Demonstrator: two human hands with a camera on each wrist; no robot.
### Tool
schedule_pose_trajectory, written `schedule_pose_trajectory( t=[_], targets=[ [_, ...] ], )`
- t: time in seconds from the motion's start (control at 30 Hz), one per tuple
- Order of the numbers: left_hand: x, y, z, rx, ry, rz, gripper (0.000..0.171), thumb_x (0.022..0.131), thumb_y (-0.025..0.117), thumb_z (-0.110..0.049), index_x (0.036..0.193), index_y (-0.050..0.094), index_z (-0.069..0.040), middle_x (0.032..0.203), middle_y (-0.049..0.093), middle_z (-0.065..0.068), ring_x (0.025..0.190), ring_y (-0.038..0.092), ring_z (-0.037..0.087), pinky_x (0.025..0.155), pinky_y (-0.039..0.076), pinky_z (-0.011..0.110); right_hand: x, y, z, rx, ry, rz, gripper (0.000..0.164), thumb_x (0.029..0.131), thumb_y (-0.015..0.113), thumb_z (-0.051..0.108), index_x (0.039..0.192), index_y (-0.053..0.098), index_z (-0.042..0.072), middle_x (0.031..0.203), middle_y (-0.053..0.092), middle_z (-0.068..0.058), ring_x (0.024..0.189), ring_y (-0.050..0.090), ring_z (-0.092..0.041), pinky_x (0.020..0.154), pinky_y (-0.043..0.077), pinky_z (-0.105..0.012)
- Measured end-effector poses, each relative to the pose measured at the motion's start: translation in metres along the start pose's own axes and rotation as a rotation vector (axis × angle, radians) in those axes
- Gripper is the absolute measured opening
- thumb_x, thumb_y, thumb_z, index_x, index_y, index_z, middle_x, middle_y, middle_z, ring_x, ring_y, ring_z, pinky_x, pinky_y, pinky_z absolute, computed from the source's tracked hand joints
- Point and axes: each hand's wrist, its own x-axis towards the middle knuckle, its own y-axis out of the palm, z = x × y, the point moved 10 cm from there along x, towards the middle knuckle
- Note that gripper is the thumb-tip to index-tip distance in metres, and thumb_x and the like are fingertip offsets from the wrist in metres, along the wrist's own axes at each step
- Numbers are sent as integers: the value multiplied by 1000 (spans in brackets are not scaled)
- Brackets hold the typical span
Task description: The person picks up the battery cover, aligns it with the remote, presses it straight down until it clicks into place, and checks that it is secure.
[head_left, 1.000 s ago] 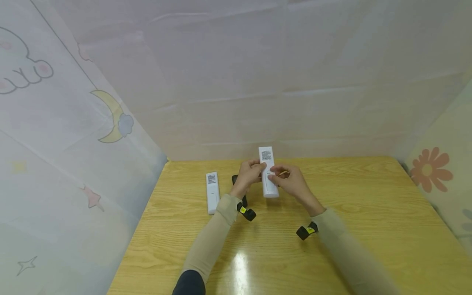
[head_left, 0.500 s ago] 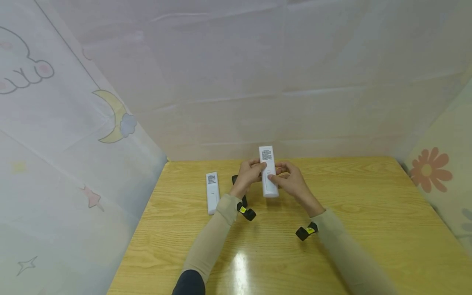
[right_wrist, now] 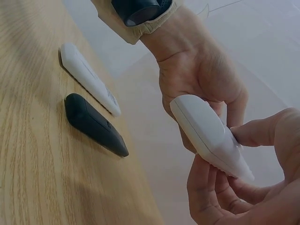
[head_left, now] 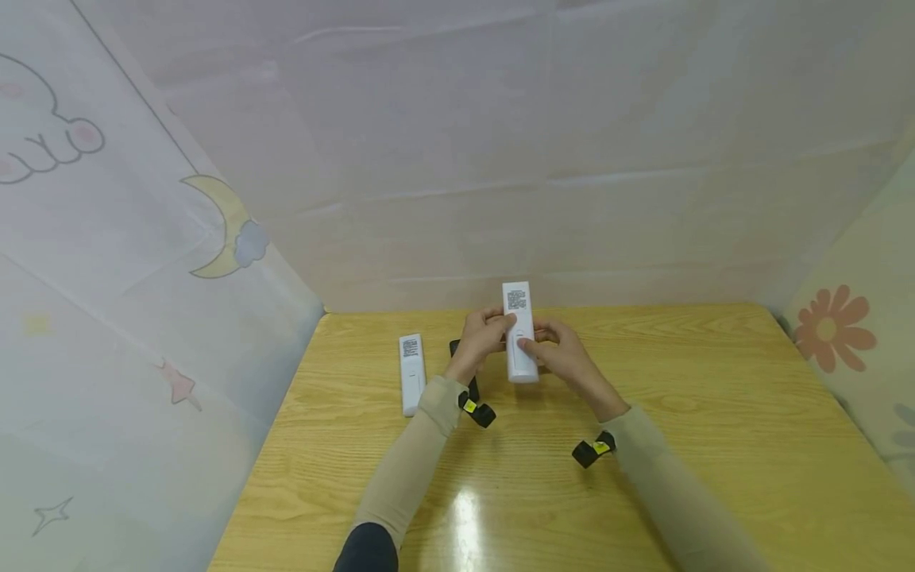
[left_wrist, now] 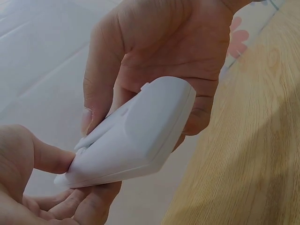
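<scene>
A white remote control (head_left: pixel 523 369) is held above the table, its back with a printed label and battery cover turned up. My left hand (head_left: pixel 483 337) grips its left side, thumb on the back and fingers underneath. From the right, my right hand (head_left: pixel 569 353) holds the lower half, with the thumb on the battery cover (left_wrist: pixel 110 124). A narrow dark gap shows along that cover in the left wrist view. The remote's button side is hidden.
On the wooden table (head_left: pixel 686 413), a second white remote (head_left: pixel 411 375) lies back up at the left. Beside it is a black remote (right_wrist: pixel 96 125), partly covered by my left arm in the head view. A printed cloth wall (head_left: pixel 443 238) stands behind the table.
My right fingers have shifted slightly behind the remote while the thumb stays on the battery cover. The held remote has moved up very slightly. My left hand keeps its grip.
</scene>
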Motion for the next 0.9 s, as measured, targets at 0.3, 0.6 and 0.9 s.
schedule_pose_trajectory(
  t=[0.3,0.6,0.9],
  targets=[
    [0,-1,0,23,-9,-11,55,107,66,-29,152,55,1,131,74,14,110,76,27,90,67,39,2,-1,-5,-10,5,-5,54,106,68,24,150,51,-2,137,59,-28,104,70,-32,86,67,-52],
    [0,-4,1,32,-16,-22,53,106,68,-28,150,58,0,129,75,14,107,76,25,89,67,38,1,0,-3,-6,-12,8,54,106,68,23,151,51,-3,138,57,-28,102,70,-32,85,67,-51],
    [-2,-7,2,9,-15,-30,51,105,68,-26,148,59,0,128,75,15,107,77,27,89,67,39,1,2,-3,-3,-11,7,54,105,70,22,150,53,-3,138,58,-29,99,72,-30,78,68,-42]
  ],
)
